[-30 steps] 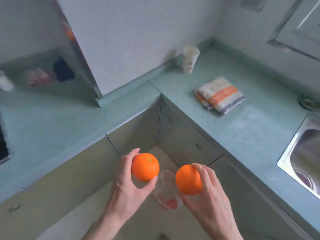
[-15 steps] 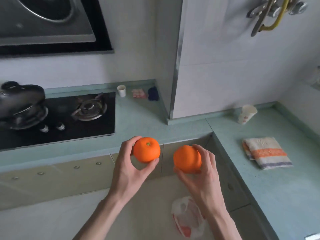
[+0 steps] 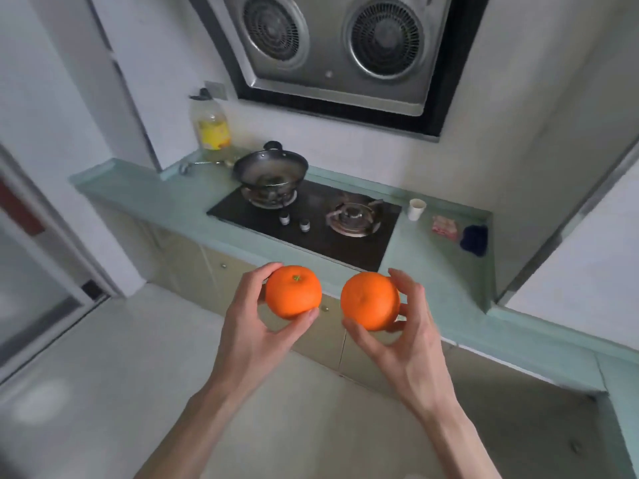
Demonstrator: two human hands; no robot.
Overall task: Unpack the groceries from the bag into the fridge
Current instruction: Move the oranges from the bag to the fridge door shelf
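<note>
The view has swung left and up: the gas hob (image 3: pixel 311 223), a wok (image 3: pixel 270 171), an oil bottle (image 3: pixel 211 124) and the extractor hood (image 3: pixel 339 50) now show, while the plastic bag, folded cloth and sink have left the picture.

Both oranges, left (image 3: pixel 293 292) and right (image 3: pixel 370 300), are showing bright orange, the left one carrying a small green stem spot. The counter (image 3: pixel 432 271) is showing pale teal around a black hob (image 3: pixel 311 236), with a dark wok (image 3: pixel 270 169) and a white cup (image 3: pixel 416 209). The bottle (image 3: pixel 211 127) is wearing a yellow label, and the hood (image 3: pixel 332 46) is showing silver with a black border
</note>
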